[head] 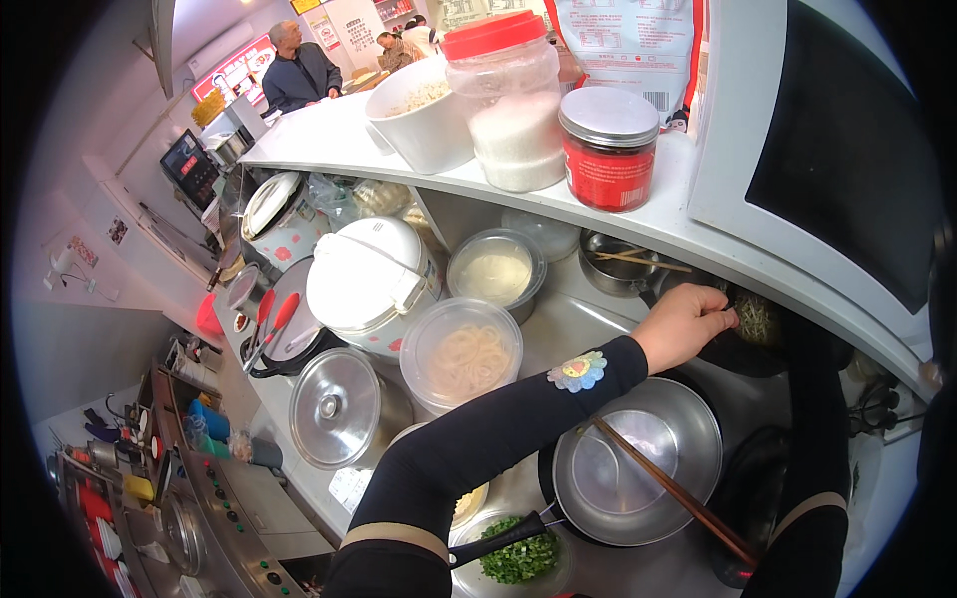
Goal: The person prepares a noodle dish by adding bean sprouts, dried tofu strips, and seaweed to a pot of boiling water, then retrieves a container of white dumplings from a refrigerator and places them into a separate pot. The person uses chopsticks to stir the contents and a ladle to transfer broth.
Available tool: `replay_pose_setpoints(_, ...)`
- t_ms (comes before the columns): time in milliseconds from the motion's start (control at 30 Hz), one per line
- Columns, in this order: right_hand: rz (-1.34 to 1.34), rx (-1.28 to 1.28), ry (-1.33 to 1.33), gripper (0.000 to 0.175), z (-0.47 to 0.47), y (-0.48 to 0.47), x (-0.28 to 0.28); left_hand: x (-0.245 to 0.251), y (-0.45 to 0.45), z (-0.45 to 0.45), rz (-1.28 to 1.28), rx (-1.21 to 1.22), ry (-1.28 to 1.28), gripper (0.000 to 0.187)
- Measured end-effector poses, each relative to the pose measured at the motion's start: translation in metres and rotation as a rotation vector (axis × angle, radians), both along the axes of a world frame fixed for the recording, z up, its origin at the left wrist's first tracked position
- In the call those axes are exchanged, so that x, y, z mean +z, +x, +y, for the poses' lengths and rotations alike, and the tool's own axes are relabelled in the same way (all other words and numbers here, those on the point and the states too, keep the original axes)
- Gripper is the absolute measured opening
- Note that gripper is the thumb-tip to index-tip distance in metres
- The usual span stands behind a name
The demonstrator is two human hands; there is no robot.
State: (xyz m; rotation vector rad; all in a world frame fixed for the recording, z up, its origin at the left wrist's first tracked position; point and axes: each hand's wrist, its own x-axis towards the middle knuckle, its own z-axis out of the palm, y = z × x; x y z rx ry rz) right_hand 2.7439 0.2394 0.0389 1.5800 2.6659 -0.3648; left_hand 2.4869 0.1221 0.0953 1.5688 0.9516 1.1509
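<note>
At the upper right, my left hand has thumb and fingers pinched together at the edge of a dark container under the shelf. Thin, pale green, stringy food shows inside it. My right forearm reaches under the shelf beside it in a black sleeve; the hand itself is hidden in dark shadow. Below my left wrist lies a metal frying pan, with long wooden chopsticks resting across it. Its black handle extends over a bowl of chopped green onions.
Left of the pan stand a lidded steel pot, a lidded tub of ring-shaped food and a white rice cooker. A small metal pan sits under the shelf. Jars line the shelf. People are beyond the counter.
</note>
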Motion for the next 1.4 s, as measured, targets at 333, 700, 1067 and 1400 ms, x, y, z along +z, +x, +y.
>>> replay_pose_setpoints(333, 0.011, 0.012, 0.065, 0.052, 0.009, -0.007, -0.001, 0.005, -0.003, -0.002, -0.102, 0.037, -0.151, 0.026)
replay_pose_setpoints(700, 0.131, 0.035, 0.080, 0.060, 0.015, -0.020, -0.001, 0.016, -0.003, -0.008, -0.246, 0.003, -0.369, 0.006)
replay_pose_setpoints(1067, -0.015, -0.218, 0.200, 0.054, 0.025, -0.041, -0.035, 0.013, -0.007, -0.017, -0.202, 0.013, -0.389, 0.007)
replay_pose_setpoints(1400, -0.093, -0.238, 0.253, 0.045, 0.019, -0.017, -0.013, 0.021, -0.001, -0.023, -0.250, -0.035, -0.452, 0.027)
